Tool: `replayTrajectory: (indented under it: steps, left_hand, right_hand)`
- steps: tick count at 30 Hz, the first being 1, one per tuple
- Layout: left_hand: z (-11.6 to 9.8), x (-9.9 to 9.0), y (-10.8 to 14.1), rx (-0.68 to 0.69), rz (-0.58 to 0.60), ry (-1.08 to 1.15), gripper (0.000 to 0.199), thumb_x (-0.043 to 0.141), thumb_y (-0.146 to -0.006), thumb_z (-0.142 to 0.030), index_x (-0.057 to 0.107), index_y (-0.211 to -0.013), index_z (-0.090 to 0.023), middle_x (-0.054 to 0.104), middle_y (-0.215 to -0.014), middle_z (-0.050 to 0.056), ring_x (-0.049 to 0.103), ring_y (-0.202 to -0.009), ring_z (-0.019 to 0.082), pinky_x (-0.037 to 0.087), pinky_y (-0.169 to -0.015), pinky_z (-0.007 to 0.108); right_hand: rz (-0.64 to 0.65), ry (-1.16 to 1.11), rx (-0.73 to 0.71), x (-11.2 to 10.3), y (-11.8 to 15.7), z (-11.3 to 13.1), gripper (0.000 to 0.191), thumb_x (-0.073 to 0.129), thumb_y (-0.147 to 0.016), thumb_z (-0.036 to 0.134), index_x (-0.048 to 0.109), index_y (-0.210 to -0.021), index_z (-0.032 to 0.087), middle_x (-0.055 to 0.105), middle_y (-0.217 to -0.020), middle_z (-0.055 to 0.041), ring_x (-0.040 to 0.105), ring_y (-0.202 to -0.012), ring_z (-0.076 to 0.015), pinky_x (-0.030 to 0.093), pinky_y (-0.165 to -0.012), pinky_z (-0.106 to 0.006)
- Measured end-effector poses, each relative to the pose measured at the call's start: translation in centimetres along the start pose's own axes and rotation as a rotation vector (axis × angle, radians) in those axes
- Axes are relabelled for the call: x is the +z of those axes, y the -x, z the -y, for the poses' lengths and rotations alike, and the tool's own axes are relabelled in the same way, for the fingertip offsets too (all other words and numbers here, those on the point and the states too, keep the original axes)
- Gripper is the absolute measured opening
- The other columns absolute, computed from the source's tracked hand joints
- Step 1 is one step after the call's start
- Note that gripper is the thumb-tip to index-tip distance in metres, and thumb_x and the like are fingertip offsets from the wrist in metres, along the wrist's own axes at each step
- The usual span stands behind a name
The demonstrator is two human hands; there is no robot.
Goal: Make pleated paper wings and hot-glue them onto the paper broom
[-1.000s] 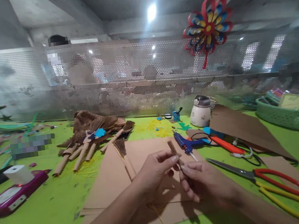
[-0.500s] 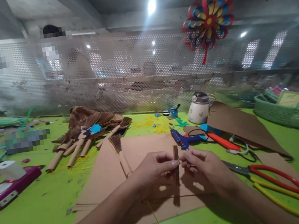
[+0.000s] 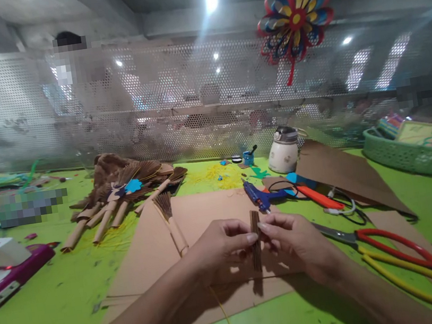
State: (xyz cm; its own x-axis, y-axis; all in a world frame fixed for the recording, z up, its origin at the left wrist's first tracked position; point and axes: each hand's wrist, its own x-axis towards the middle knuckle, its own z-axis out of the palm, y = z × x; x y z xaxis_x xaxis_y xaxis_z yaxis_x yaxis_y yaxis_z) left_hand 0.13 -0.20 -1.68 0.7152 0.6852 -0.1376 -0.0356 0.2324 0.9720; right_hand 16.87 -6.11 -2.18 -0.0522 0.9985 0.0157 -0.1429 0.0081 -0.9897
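Observation:
A narrow, upright piece of brown pleated paper (image 3: 257, 255) is pinched between the thumb and fingers of my left hand (image 3: 221, 244). From the other side, my right hand (image 3: 293, 237) has its thumb and fingertips closed at the paper's right edge. Both hands are just above the tan paper sheets (image 3: 202, 212). Left of them lies a small paper broom (image 3: 176, 234) with a rolled handle and a fringed brown end. Just beyond my fingers is a blue glue gun (image 3: 259, 196). Scissors (image 3: 355, 239) with one red and one yellow handle lie right of my right hand.
Several paper brooms (image 3: 106, 215) are piled at the left. A purple power strip (image 3: 19, 281) with a white charger (image 3: 3, 252) sits nearer. At the back stands a white jug (image 3: 282, 155); a green basket (image 3: 412, 158) is far right. Brown paper (image 3: 346, 176) and cables lie between.
My right hand has moved left onto the pleated paper's edge, and the paper now shows slightly wider. My left hand keeps its hold. The view has shifted a little.

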Motion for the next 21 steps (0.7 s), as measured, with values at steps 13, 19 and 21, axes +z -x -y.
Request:
replayTrajectory:
  steps: [13, 19, 21]
  left_hand:
    - [0.35, -0.04, -0.48, 0.007, -0.116, -0.126, 0.027, 0.069, -0.068, -0.036, 0.061, -0.078, -0.012, 0.064, -0.072, 0.005, 0.055, -0.061, 0.013, 0.04, -0.06, 0.027]
    - [0.15, 0.15, -0.26, 0.024, -0.112, -0.112, 0.026, 0.067, -0.068, -0.036, 0.06, -0.077, -0.013, 0.062, -0.071, 0.003, 0.053, -0.06, 0.012, 0.04, -0.06, 0.026]
    - [0.01, 0.18, -0.22, 0.029, -0.107, -0.131, 0.025, 0.066, -0.069, -0.036, 0.059, -0.077, -0.013, 0.06, -0.067, 0.002, 0.051, -0.057, 0.011, 0.039, -0.057, 0.025]
  right_hand:
    - [0.013, -0.128, 0.021, -0.13, -0.32, -0.63, 0.012, 0.064, -0.078, 0.026, 0.063, -0.077, 0.014, 0.056, -0.068, -0.0005, 0.048, -0.059, -0.0097, 0.036, -0.054, -0.022]
    - [0.025, -0.162, 0.042, -0.01, -0.39, -0.71, 0.01, 0.063, -0.078, 0.024, 0.061, -0.079, 0.014, 0.056, -0.07, -0.001, 0.048, -0.059, -0.0091, 0.036, -0.053, -0.022]
    - [0.029, -0.169, 0.049, 0.03, -0.39, -0.69, 0.01, 0.063, -0.078, 0.024, 0.061, -0.079, 0.014, 0.056, -0.07, -0.0012, 0.048, -0.059, -0.009, 0.036, -0.054, -0.022]
